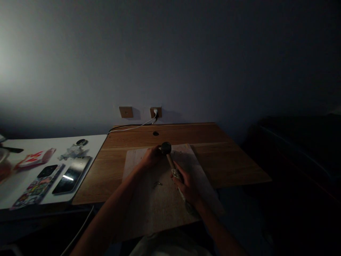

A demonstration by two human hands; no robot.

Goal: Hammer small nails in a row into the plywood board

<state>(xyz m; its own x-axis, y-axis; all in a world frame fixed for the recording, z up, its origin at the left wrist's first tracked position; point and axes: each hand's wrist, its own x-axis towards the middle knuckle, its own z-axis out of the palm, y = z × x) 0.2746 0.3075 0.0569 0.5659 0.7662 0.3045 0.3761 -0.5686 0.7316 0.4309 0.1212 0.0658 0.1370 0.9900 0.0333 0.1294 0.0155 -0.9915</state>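
Observation:
A pale wooden board (162, 202) lies on the brown desk (218, 160) and sticks out over its near edge. My right hand (186, 185) is closed around the wooden handle of a hammer (170, 160). The hammer's dark head rests near the board's far edge. My left hand (151, 156) sits right beside that head with its fingers pinched together on the board; what they hold is too small and dark to make out. A small metal piece (157, 184) lies loose on the board between my arms.
A white table (16, 181) at the left carries two phones (71, 175), a patterned case (36, 190), a red packet and small bits. A white cable (133, 127) runs to a wall socket (156, 112). Dark furniture stands at the right.

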